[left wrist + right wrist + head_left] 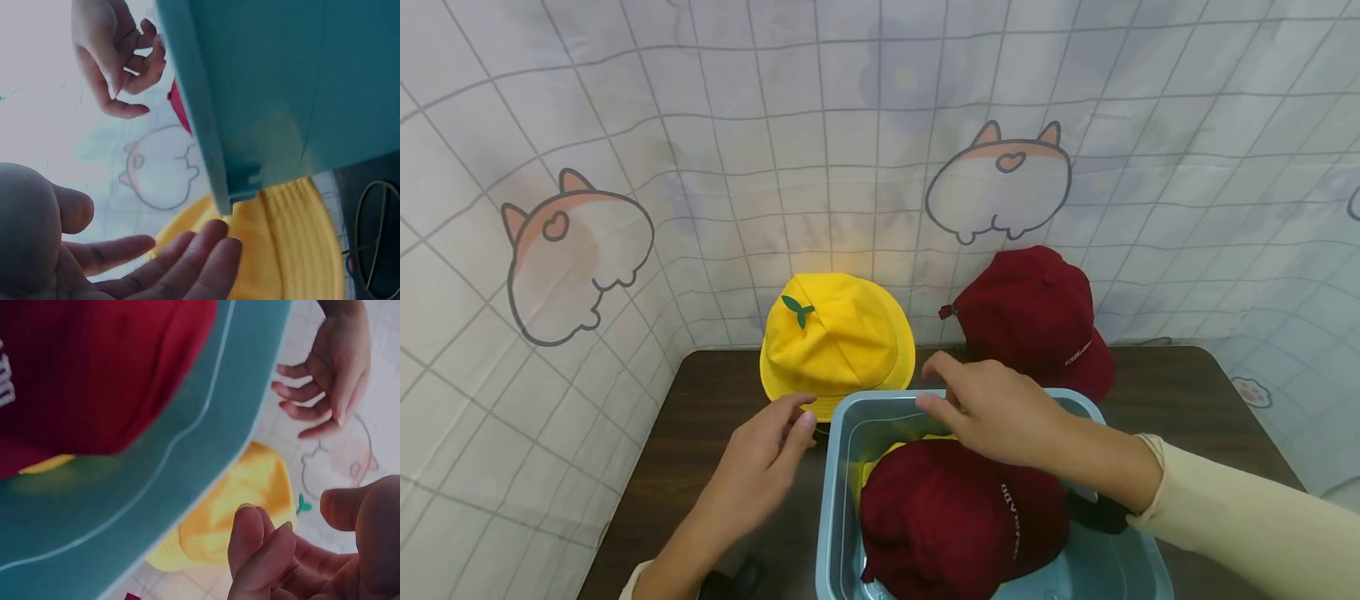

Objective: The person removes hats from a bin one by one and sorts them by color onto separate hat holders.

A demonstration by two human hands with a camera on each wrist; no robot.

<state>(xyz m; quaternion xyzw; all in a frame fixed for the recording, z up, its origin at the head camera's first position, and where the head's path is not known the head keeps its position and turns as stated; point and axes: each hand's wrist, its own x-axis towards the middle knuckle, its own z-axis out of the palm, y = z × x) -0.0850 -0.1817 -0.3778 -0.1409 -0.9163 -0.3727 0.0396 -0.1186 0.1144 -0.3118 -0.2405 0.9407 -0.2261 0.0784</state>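
Note:
My left hand [763, 454] hovers at the left side of a blue plastic tub [830, 533], near a yellow bucket hat [842, 329] with a green sprout on it. Its fingers are loosely bent with nothing in them. Above the tub's far rim is my right hand [992, 408], thumb and fingers apart and also holding nothing. Inside the tub lies a dark red baseball cap [940, 517] with white lettering, over something yellow [883, 461] that it mostly hides. Behind the tub, a second dark red cap [1033, 317] sits at the back right.
The dark wooden table [662, 454] backs onto a white grid-patterned curtain [850, 125] with cartoon animal prints. A black object [1097, 510] shows beneath my right wrist. Beside the yellow hat, a thin cable [359, 231] loops in the left wrist view.

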